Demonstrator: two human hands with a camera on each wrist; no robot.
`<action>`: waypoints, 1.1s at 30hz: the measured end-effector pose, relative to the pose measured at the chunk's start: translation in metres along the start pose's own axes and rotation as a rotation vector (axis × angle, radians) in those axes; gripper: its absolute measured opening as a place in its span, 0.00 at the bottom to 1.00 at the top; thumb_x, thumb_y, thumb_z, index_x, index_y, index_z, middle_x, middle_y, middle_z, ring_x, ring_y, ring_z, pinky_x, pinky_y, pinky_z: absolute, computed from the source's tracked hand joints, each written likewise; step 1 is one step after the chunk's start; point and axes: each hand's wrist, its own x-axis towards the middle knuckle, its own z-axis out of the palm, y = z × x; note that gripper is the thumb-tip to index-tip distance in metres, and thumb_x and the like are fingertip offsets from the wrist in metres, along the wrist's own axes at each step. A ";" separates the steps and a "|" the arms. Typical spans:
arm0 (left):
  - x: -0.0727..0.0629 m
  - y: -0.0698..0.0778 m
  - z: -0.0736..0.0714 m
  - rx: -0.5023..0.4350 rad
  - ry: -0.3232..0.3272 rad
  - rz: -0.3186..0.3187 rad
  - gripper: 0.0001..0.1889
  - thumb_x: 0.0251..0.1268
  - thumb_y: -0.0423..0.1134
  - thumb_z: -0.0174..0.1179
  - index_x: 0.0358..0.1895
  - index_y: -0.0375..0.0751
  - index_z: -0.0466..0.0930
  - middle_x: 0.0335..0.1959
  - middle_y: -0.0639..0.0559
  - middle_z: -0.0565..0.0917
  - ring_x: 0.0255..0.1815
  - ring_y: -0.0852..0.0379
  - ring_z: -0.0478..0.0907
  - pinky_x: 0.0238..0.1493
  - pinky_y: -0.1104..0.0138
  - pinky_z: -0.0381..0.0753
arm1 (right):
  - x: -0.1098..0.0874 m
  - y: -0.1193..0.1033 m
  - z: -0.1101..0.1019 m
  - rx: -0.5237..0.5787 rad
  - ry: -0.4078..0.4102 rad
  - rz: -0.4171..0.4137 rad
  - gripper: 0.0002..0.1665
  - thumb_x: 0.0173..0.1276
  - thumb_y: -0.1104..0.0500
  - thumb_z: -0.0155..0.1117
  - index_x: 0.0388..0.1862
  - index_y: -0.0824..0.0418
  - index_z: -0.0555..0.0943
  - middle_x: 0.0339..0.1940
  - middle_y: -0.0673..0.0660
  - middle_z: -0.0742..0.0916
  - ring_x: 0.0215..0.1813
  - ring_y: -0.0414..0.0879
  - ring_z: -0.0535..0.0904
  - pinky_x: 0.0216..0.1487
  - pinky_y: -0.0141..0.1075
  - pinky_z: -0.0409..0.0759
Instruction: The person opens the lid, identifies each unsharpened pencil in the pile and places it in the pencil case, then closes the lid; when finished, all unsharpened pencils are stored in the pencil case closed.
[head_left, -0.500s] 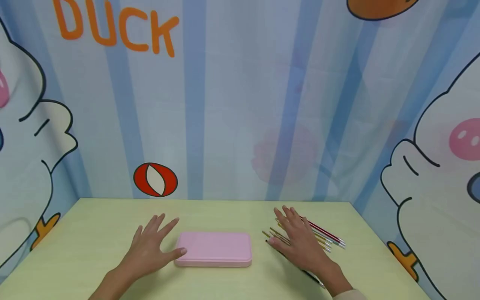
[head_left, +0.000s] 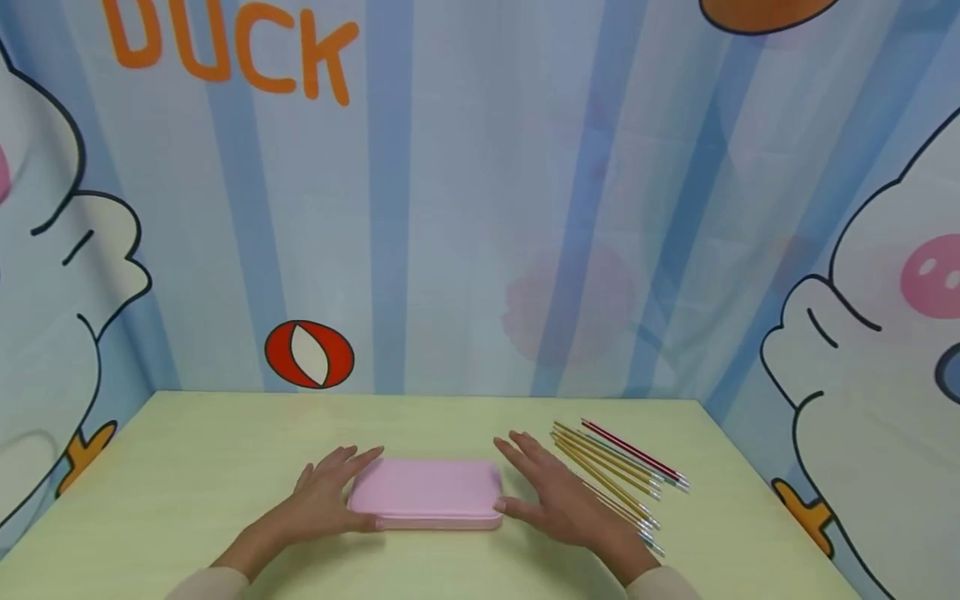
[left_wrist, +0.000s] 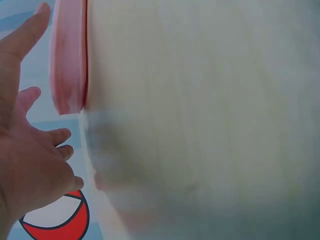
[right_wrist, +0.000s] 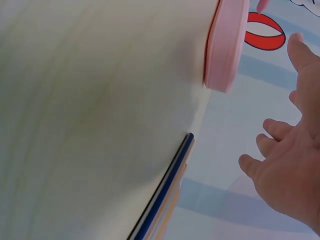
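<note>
A closed pink pencil case [head_left: 427, 490] lies flat on the table, between the two hands. At its left end is my left hand [head_left: 318, 497], fingers spread, with the thumb by the near left corner. My right hand [head_left: 562, 498] hovers by the right end, its thumb tip close to the case's edge and its fingers extended. Several pencils [head_left: 622, 462], mostly gold with a pair of dark red ones, lie in a slanted bundle to the right, partly behind the right hand and wrist. In the right wrist view, a dark blue pencil [right_wrist: 167, 192] shows among them.
The pale yellow table [head_left: 262, 425] ends at a blue striped cloth backdrop [head_left: 465, 208] behind it. Printed cartoon figures cover the cloth on both sides, and a red and white oval [head_left: 309, 354] is printed low on it.
My left hand has moved right to the pencil case's end. My right hand has come left, off the pencils and towards the case, so more of the pencils show.
</note>
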 end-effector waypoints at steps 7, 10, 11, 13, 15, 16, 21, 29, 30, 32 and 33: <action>0.005 -0.004 0.010 -0.063 -0.040 -0.004 0.53 0.43 0.58 0.78 0.76 0.48 0.63 0.72 0.31 0.65 0.74 0.28 0.58 0.67 0.26 0.47 | 0.009 -0.003 0.010 0.067 -0.100 -0.041 0.46 0.70 0.37 0.61 0.80 0.50 0.59 0.80 0.64 0.63 0.80 0.62 0.59 0.69 0.65 0.64; 0.006 -0.004 0.012 -0.063 -0.041 0.026 0.52 0.43 0.56 0.79 0.75 0.48 0.64 0.71 0.31 0.67 0.72 0.28 0.61 0.67 0.27 0.50 | 0.013 -0.007 0.013 0.061 -0.152 -0.031 0.47 0.70 0.36 0.61 0.81 0.50 0.57 0.80 0.63 0.63 0.80 0.61 0.59 0.70 0.63 0.65; 0.006 -0.004 0.012 -0.063 -0.040 0.033 0.52 0.43 0.55 0.79 0.75 0.48 0.64 0.71 0.31 0.67 0.72 0.28 0.61 0.67 0.27 0.51 | 0.015 -0.008 0.014 0.060 -0.166 -0.031 0.47 0.70 0.37 0.61 0.81 0.50 0.57 0.80 0.63 0.63 0.80 0.60 0.58 0.71 0.62 0.65; 0.007 -0.002 0.013 -0.061 -0.043 0.032 0.52 0.43 0.54 0.79 0.75 0.48 0.64 0.70 0.31 0.67 0.70 0.28 0.63 0.66 0.29 0.55 | 0.017 -0.009 0.016 0.061 -0.185 -0.025 0.48 0.69 0.38 0.62 0.81 0.51 0.56 0.80 0.63 0.62 0.81 0.59 0.58 0.72 0.60 0.64; 0.009 0.000 0.013 -0.059 -0.044 0.027 0.52 0.42 0.53 0.80 0.75 0.48 0.65 0.70 0.30 0.67 0.69 0.27 0.63 0.65 0.30 0.58 | 0.019 -0.008 0.019 0.070 -0.197 -0.025 0.49 0.69 0.39 0.64 0.81 0.52 0.56 0.80 0.63 0.62 0.80 0.59 0.58 0.73 0.59 0.63; 0.009 0.001 0.014 -0.055 -0.047 0.020 0.52 0.42 0.53 0.80 0.75 0.48 0.65 0.70 0.30 0.66 0.69 0.27 0.64 0.64 0.30 0.60 | 0.020 -0.008 0.021 0.077 -0.202 -0.027 0.49 0.69 0.39 0.64 0.81 0.53 0.56 0.80 0.64 0.62 0.80 0.59 0.58 0.73 0.59 0.63; 0.011 0.005 0.016 -0.034 -0.049 -0.007 0.53 0.41 0.53 0.81 0.75 0.50 0.65 0.70 0.30 0.65 0.68 0.28 0.64 0.64 0.31 0.62 | 0.024 -0.006 0.023 0.078 -0.221 -0.022 0.51 0.67 0.38 0.66 0.81 0.52 0.56 0.80 0.63 0.62 0.80 0.58 0.60 0.73 0.57 0.63; 0.012 0.008 0.021 -0.019 -0.013 -0.019 0.51 0.40 0.53 0.81 0.73 0.52 0.68 0.70 0.33 0.67 0.67 0.32 0.65 0.64 0.32 0.63 | 0.031 -0.003 0.023 0.151 -0.230 -0.022 0.55 0.62 0.42 0.73 0.81 0.56 0.56 0.81 0.62 0.63 0.80 0.58 0.58 0.76 0.57 0.59; 0.012 0.008 0.021 -0.020 -0.006 -0.019 0.50 0.40 0.53 0.81 0.73 0.52 0.69 0.69 0.33 0.67 0.67 0.33 0.65 0.64 0.32 0.64 | 0.031 -0.002 0.023 0.161 -0.231 -0.024 0.56 0.61 0.43 0.74 0.81 0.57 0.56 0.81 0.62 0.63 0.80 0.59 0.58 0.76 0.57 0.59; 0.012 0.009 0.022 -0.022 0.005 -0.023 0.50 0.39 0.53 0.82 0.72 0.53 0.70 0.69 0.34 0.67 0.67 0.34 0.66 0.63 0.32 0.64 | 0.032 -0.001 0.024 0.170 -0.234 -0.031 0.56 0.60 0.45 0.76 0.80 0.57 0.57 0.80 0.63 0.63 0.80 0.59 0.58 0.76 0.57 0.58; 0.011 0.009 0.022 -0.023 0.011 -0.022 0.50 0.39 0.53 0.82 0.72 0.53 0.70 0.69 0.34 0.67 0.66 0.34 0.66 0.63 0.32 0.64 | 0.033 -0.001 0.024 0.168 -0.232 -0.043 0.57 0.59 0.46 0.77 0.80 0.58 0.57 0.80 0.64 0.63 0.80 0.60 0.58 0.76 0.57 0.58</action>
